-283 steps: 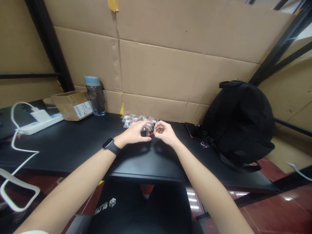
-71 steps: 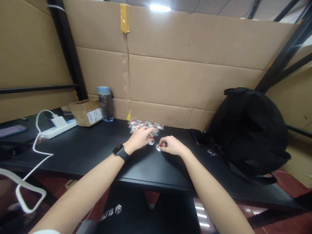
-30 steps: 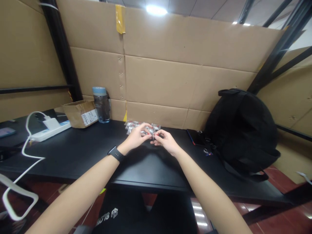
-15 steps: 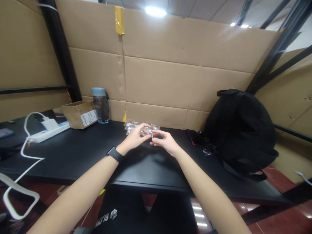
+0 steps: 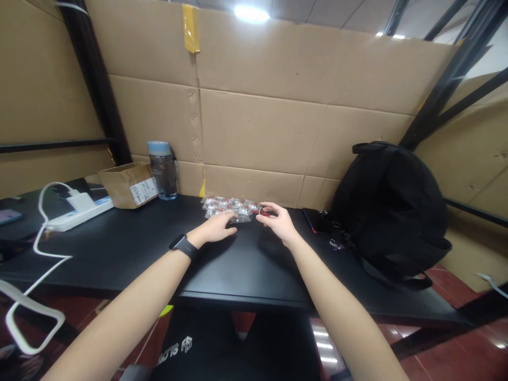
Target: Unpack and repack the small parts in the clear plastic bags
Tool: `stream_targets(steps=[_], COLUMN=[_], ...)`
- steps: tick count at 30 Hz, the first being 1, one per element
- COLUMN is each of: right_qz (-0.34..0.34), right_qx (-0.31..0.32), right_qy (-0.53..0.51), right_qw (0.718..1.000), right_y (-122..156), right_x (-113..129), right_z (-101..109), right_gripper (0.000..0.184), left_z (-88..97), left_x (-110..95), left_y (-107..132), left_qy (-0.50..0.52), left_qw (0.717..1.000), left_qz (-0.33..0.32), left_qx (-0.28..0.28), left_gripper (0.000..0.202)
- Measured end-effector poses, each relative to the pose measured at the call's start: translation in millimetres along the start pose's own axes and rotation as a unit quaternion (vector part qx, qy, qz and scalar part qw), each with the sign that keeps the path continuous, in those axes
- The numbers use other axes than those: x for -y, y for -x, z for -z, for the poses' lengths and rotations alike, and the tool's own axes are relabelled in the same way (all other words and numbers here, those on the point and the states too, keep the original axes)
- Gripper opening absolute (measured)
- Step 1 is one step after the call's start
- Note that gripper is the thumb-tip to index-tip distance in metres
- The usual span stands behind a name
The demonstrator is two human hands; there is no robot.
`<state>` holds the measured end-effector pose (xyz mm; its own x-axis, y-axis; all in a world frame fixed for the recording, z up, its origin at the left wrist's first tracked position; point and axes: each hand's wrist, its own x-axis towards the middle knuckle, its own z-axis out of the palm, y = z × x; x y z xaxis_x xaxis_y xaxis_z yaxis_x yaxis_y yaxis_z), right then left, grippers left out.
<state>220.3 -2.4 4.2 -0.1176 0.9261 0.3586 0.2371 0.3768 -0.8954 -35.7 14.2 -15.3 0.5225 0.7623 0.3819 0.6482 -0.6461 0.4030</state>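
Observation:
Several small clear plastic bags (image 5: 232,203) lie in a cluster on the black table, with silvery and red contents too small to make out. My left hand (image 5: 216,226), wearing a dark watch on its wrist, reaches over the front of the cluster. Its thumb stands apart from the fingers, and nothing shows in its grasp. Just right of the bags, my right hand (image 5: 279,222) pinches a small dark round item with red strands (image 5: 261,210) between thumb and fingers.
A cardboard box (image 5: 129,186), a water bottle (image 5: 162,172) and a white power strip (image 5: 81,214) stand on the left. To the right are a black backpack (image 5: 391,211), a dark flat case (image 5: 315,219) and keys (image 5: 335,244). Cardboard walls (image 5: 254,132) enclose the back.
My hands, close together before, have parted. The right hand moved right with the small round item; the left drew slightly left and opened, leaving more of the bags in sight.

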Motion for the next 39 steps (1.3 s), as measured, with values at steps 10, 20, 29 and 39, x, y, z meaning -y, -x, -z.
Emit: stream_targets(steps=[10,20,29,39], right_qz=[0.086,0.040,0.036,0.071], right_qx=[0.083,0.161,0.158,0.136], right_qy=[0.291,0.339,0.385,0.395], right_qw=[0.949,0.926,0.908,0.906], right_y=[1.4,4.9,5.9,1.9], right_x=[2.6,5.7,4.8,-6.6], right_z=[30.4,28.7,25.0,14.8], right_gripper=[0.049,0.048,0.040,0.035], left_z=[-7.1,-11.5,-14.5,-9.3], left_x=[-20.8,-40.3,-36.2,-41.6], left_y=[9.6,9.4,8.2,7.0], left_qy=[-0.007,-0.054,-0.045,-0.100], left_qw=[0.993,0.986,0.985,0.963], left_qz=[-0.035,-0.014,-0.006,0.015], left_qx=[0.113,0.155,0.168,0.251], left_gripper=[0.044,0.044,0.044,0.051])
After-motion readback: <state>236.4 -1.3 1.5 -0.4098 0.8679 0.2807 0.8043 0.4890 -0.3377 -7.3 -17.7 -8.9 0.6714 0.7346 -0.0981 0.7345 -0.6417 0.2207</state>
